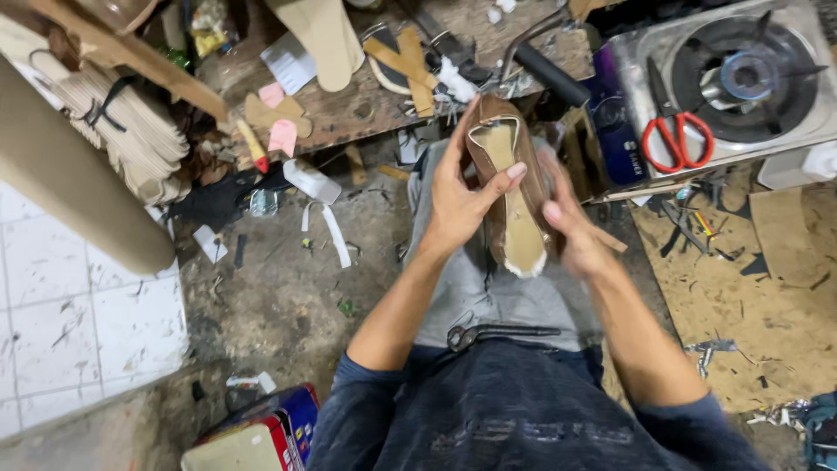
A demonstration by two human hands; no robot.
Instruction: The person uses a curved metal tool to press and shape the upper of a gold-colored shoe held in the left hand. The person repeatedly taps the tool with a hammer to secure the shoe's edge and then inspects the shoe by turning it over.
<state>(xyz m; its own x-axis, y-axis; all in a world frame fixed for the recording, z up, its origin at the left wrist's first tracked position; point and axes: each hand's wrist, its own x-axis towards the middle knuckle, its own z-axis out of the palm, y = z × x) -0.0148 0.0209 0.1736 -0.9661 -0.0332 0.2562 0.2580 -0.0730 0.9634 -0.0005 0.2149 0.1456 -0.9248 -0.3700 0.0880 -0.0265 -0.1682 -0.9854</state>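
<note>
While both hands grip it over the lap, brown leather shoe upper on its tan last (510,187) sits sole-up: left hand (462,201) clasps at 9 o'clock, right hand (575,231) at 3. Lasting step, likely; black metal pincers (488,334) wait at 6.

The shoe upper (510,187) is looking like brown leather, matt, and its sole side is showing a pale, fibrous board with a rough, frayed edge. The pliers (497,333) on the lap are showing dark, dull metal, and they are lying on grey woven cloth. The scissors (676,131) are having glossy red plastic handles. The gas stove (741,74) is shining as brushed steel, with a black matt burner ring. The workbench (366,109) is appearing as rough, worn wood. The floor tiles (78,323) are looking white, smooth and dirty.
</note>
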